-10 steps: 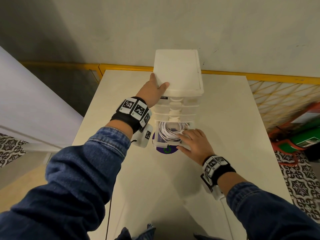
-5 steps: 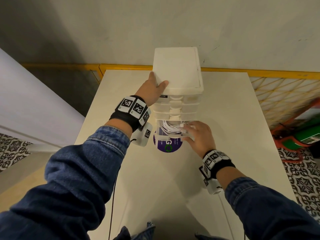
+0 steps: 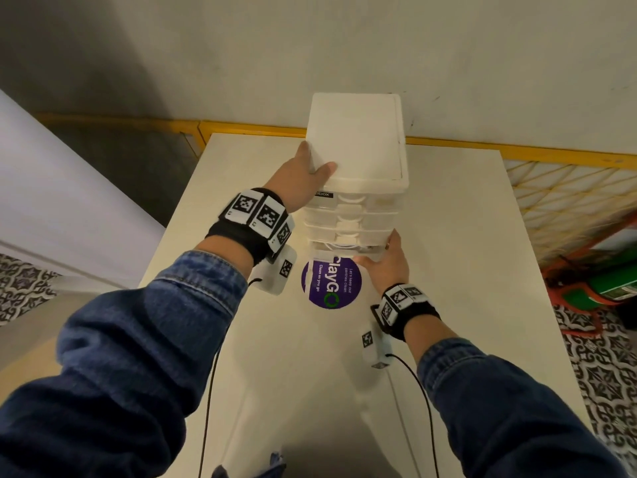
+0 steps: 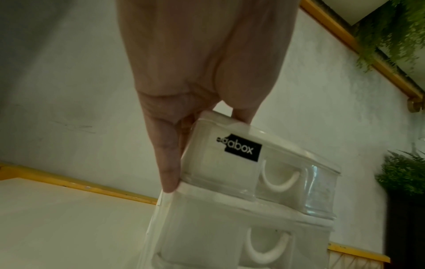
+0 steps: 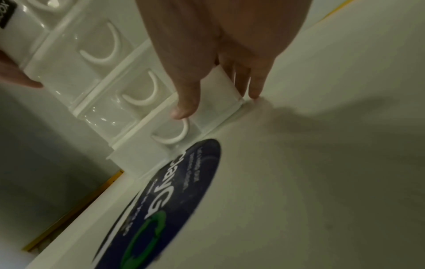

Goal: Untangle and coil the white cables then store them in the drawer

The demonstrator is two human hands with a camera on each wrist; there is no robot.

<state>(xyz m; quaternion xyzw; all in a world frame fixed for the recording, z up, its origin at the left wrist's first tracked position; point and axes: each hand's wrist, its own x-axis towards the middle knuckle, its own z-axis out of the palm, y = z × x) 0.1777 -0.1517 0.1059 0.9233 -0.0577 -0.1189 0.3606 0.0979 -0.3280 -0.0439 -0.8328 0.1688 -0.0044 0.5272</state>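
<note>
The drawer unit (image 3: 356, 167) stands on the worktop (image 3: 448, 270), at its far edge by the wall. It is steadied at its top left corner by the left hand (image 3: 303, 179), thumb laid on the lid and fingers (image 4: 169, 163) stretched down the side, presumably so the tower does not slide back under the push. The right hand (image 3: 384, 262) is set against the bottom drawer (image 5: 174, 131), fingers straight, thumb near the handle and the other fingers at the unit's right corner; nothing is held by it. The cables (image 3: 339, 246) are seen only as a thin white sliver through the drawer's clear front, so they are judged to be stored.

A second ago the drawer was drawn well out, the coil lay exposed in it, and the sticker (image 3: 331, 282) was largely covered. Now the drawer is almost home and the sticker is nearly all uncovered. The left hand has kept its place.
</note>
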